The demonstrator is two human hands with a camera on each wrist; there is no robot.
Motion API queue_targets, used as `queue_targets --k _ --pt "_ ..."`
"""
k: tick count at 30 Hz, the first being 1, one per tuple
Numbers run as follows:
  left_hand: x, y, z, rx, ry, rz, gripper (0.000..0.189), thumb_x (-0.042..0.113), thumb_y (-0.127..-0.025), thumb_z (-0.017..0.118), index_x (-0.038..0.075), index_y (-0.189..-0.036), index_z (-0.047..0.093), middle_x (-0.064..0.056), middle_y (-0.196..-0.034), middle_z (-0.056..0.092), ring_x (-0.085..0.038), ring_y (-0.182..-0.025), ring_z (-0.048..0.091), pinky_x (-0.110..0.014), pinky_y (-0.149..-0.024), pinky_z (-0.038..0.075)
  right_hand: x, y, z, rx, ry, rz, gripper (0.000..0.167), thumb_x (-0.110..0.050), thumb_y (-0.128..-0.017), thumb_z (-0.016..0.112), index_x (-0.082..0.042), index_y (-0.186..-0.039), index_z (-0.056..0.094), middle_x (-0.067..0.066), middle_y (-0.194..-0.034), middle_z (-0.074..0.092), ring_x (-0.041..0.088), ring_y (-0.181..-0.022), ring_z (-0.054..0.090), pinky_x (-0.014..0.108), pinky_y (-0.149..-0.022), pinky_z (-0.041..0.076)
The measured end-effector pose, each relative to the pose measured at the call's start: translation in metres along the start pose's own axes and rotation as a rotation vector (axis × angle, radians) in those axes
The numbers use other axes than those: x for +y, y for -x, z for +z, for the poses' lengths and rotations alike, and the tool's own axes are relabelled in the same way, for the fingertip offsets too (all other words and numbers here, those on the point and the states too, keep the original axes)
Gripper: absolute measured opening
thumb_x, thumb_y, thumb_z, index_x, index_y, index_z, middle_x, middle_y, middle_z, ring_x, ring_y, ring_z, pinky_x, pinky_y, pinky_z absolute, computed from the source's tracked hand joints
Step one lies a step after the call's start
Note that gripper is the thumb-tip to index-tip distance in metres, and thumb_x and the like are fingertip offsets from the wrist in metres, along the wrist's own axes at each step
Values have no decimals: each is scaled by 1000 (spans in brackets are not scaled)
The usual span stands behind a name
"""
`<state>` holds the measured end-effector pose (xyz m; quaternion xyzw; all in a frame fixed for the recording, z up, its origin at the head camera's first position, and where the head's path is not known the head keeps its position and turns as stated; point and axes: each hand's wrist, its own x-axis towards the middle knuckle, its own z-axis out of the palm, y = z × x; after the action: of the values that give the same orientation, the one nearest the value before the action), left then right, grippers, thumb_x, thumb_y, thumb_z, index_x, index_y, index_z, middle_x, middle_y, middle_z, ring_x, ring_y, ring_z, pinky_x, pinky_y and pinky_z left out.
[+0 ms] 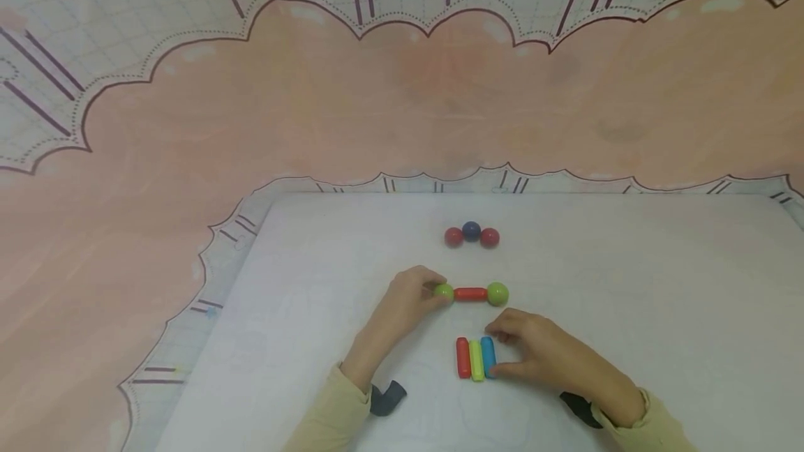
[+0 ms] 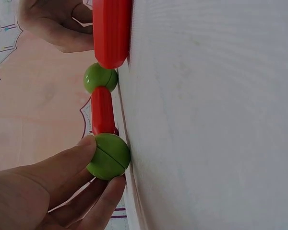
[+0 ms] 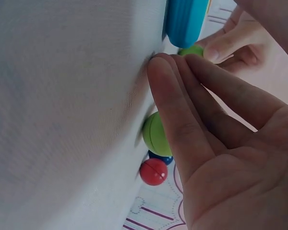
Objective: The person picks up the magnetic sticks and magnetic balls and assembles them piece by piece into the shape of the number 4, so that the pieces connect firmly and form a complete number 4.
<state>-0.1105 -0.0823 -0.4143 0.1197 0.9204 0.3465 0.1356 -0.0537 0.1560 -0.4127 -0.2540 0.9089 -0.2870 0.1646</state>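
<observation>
In the head view my left hand [image 1: 411,295] pinches a green ball [image 2: 108,157] between thumb and fingers. That ball sits at the left end of a red stick [image 1: 470,294], and a second green ball [image 1: 497,294] stands at its right end. My right hand [image 1: 534,347] is beside a blue stick [image 1: 488,357], its thumb by the stick's near end and its fingertips just beyond the far end. In the right wrist view its fingers are fairly straight; whether the thumb touches the stick I cannot tell. A yellow-green stick [image 1: 477,360] and another red stick [image 1: 463,358] lie alongside the blue one.
Farther back on the white table [image 1: 339,236] sit a blue ball [image 1: 471,231] and two red balls, one a left red ball [image 1: 453,236], the other a right red ball [image 1: 489,237]. Dark straps [image 1: 388,398] show near both wrists. A patterned cloth [image 1: 408,103] rises behind.
</observation>
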Motion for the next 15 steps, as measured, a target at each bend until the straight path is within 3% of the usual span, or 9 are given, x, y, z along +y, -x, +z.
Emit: queue_targets --k 15 --pt "2 1 -1 -2 15 -9 35 25 -89 75 13 -121 68 -3 -116 68 -20 -107 64 -37 -94 54 0 -2 2 -2 14 4 49 -46 -76 83 -12 -110 71 -7 -104 67 7 -90 58 36 -86 57"
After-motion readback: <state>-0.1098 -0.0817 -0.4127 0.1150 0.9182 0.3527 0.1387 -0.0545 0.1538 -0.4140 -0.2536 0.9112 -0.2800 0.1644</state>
